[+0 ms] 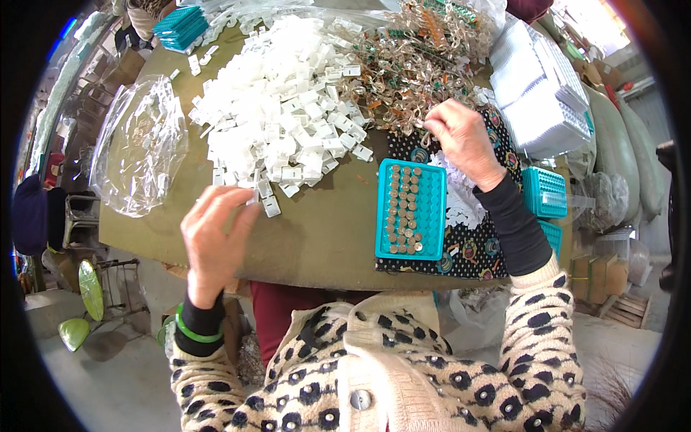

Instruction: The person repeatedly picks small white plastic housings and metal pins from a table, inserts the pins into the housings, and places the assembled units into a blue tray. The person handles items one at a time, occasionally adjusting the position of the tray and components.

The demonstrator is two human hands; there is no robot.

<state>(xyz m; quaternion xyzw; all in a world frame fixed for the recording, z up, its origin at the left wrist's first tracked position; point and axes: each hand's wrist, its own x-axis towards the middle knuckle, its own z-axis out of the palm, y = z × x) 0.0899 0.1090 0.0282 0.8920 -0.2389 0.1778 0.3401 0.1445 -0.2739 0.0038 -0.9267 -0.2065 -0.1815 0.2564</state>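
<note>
White pieces (288, 137) best picked singly, near edge first; left hand (214, 229) spread, right hand (464, 142) at clear clips (392, 90), pinch unclear.

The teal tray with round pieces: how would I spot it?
On the large table, find the dark patterned cloth at right. Along its left edge lies the teal tray; unlike the stacked teal trays farther right, it shows rows of small brownish discs.

- White plastic pieces (288, 115): small, flat, roughly rectangular, heaped loose at all angles, I see, with strays along the near edge.
- Clear plastic pieces (403, 79): glassy, with orange and green among them, jumbled in a mound just right of the white heap.
</note>
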